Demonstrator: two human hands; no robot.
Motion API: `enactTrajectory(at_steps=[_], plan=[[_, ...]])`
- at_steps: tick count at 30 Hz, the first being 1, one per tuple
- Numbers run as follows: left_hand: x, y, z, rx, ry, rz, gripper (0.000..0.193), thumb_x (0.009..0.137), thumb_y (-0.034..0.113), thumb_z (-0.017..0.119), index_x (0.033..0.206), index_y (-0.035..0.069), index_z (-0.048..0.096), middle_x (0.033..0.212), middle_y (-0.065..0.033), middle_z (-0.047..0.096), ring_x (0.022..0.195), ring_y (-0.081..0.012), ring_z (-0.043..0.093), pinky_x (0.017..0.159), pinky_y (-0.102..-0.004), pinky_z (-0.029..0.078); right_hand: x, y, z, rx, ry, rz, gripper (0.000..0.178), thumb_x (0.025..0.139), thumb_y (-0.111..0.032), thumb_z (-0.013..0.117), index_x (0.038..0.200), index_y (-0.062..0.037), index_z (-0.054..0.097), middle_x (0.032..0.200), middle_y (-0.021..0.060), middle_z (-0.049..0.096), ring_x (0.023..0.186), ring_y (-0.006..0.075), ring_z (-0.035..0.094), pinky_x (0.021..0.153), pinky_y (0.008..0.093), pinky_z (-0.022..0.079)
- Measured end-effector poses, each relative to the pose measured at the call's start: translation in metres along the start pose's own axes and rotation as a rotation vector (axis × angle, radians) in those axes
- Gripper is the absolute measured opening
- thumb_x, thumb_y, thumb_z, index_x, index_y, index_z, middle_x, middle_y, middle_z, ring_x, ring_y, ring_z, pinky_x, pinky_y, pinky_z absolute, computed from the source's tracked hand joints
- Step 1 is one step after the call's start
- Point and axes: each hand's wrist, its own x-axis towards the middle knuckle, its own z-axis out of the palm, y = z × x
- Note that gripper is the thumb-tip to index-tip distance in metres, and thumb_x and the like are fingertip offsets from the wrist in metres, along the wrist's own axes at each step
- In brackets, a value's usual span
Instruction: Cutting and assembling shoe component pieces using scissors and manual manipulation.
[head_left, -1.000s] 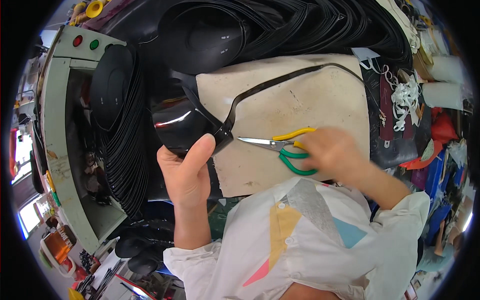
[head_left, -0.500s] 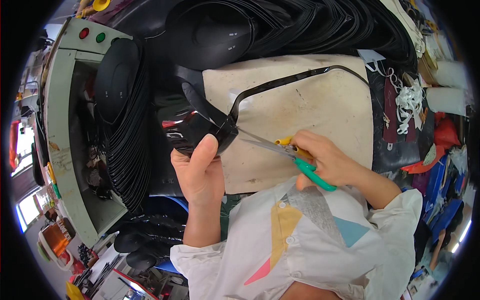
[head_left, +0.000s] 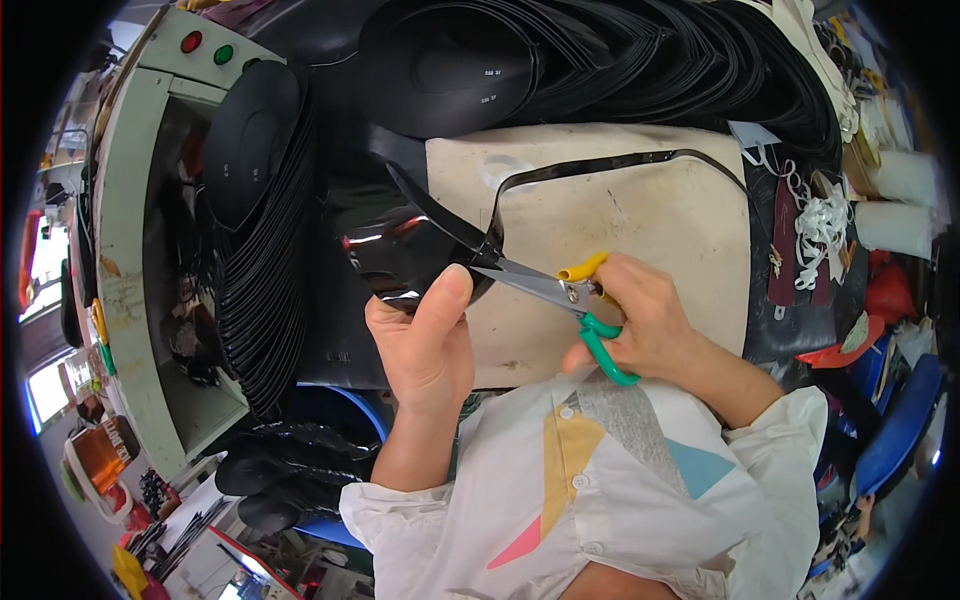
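Observation:
My left hand (head_left: 428,335) grips a glossy black shoe upper (head_left: 385,245), thumb on top near its edge. A long, thin black strap (head_left: 590,169) runs from that edge across the beige work mat (head_left: 620,240) to the right. Fingers of my right hand (head_left: 640,315) sit in the handles of a pair of scissors (head_left: 540,284), one handle yellow and one green. The parted blades reach to the shoe upper's edge, just beside my left thumb and the base of the strap. Whether the blades touch the material I cannot tell.
Stacked black soles (head_left: 255,160) stand at the left, beside a grey metal cabinet (head_left: 125,270). More black soles (head_left: 450,70) line the far side. A blue tub (head_left: 375,415) with glossy black pieces is at lower left. White ribbon (head_left: 824,225) lies at right.
The scissor blades have spread wider, and the handles have turned slightly. My left hand and the shoe upper appear a little farther right in view; the whole scene has shifted somewhat too.

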Motion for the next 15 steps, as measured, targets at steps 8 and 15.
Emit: enactTrajectory(at_steps=[8, 15], plan=[[0.002, 0.026, -0.002, 0.307, -0.137, 0.225, 0.017, 0.08, 0.008, 0.071, 0.093, 0.0, 0.064, 0.088, -0.0037, 0.066, 0.073, -0.0081, 0.058, 0.067, -0.0238, 0.047, -0.015, 0.008, 0.004, 0.034, -0.073, 0.094, 0.054, 0.057, -0.044, 0.082, 0.064, -0.0049, 0.046, 0.056, 0.0076, 0.042, 0.046, 0.0269, 0.045, 0.042, 0.0327, 0.038], [0.141, 0.127, -0.081, 1.901, -0.084, 1.139, 0.028, 0.079, 0.028, 0.067, 0.086, 0.001, 0.065, 0.084, -0.013, 0.065, 0.086, -0.0284, 0.06, 0.095, -0.0429, 0.035, -0.036, 0.017, 0.007, -0.484, -0.08, 0.046, 0.043, 0.058, -0.028, 0.08, 0.084, -0.0037, 0.057, 0.076, 0.0108, 0.052, 0.07, 0.0278, 0.055, 0.057, 0.0349, 0.045]])
